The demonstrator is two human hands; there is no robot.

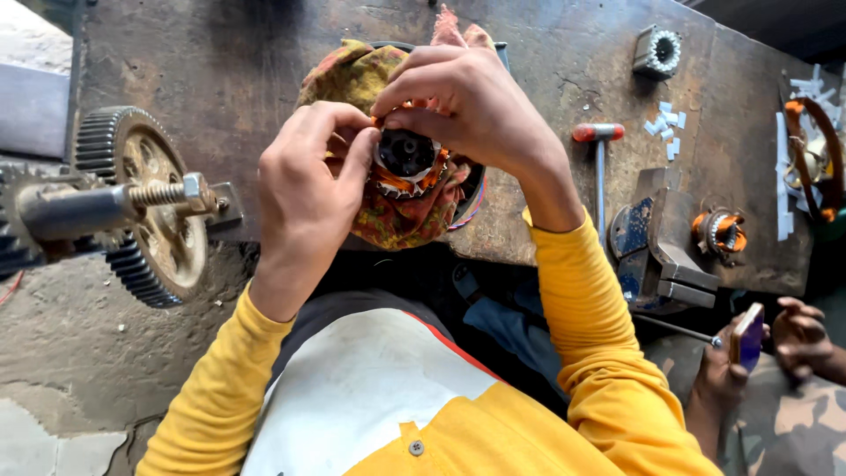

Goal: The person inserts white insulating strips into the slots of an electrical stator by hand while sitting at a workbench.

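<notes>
Head view: the left hand (304,189) and right hand (467,101) both pinch, fingers closed, the orange-wound motor stator (407,163) wrapped in a patterned cloth (397,216) at the counter (546,53) edge; a hammer (599,154) lies at three o'clock

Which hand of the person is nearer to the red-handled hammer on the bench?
The right hand. It sits on the motor stator, just left of the hammer. The left hand is farther, on the stator's other side.
</notes>
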